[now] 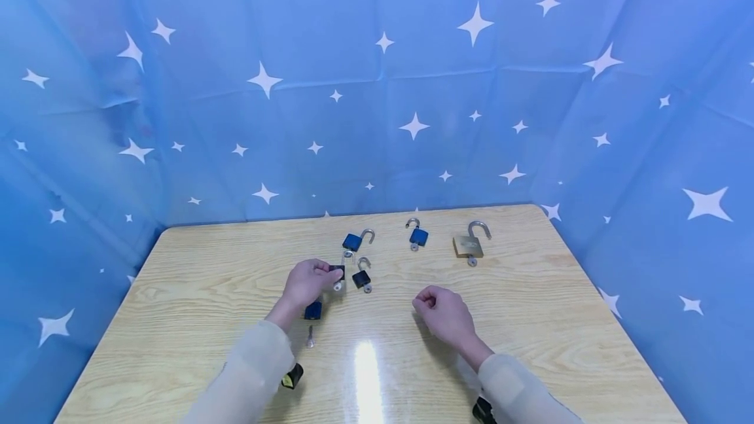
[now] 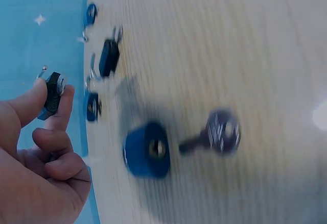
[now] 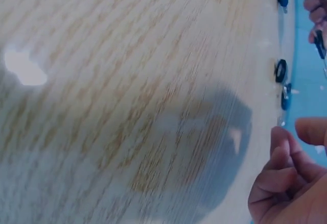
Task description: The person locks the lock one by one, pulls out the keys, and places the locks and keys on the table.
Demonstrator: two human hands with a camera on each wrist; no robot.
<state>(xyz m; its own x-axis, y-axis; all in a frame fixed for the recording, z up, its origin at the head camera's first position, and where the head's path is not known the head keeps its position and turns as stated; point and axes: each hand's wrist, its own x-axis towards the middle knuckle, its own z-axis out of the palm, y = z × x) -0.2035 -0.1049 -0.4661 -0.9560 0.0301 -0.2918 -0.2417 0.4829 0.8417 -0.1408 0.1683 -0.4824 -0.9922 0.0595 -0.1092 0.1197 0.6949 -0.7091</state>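
Note:
My left hand [image 1: 307,283] pinches a small black padlock [image 2: 53,94] between thumb and finger, raised above the table. Its shackle is swung open, and a silver key sticks out of it. Just right of it lies another black padlock [image 1: 361,279], also open with a key in it. Below the left hand is a blue padlock [image 2: 147,151], its keyhole facing a loose key [image 2: 223,132] on the table. My right hand [image 1: 444,316] hovers over the table at the right, fingers loosely curled, holding nothing.
Along the back of the wooden table [image 1: 206,280] lie two open blue padlocks, one left [image 1: 352,243] and one further right [image 1: 419,236]. A larger open brass padlock [image 1: 468,246] with a key lies at the back right. A blue star-patterned curtain [image 1: 377,97] hangs behind.

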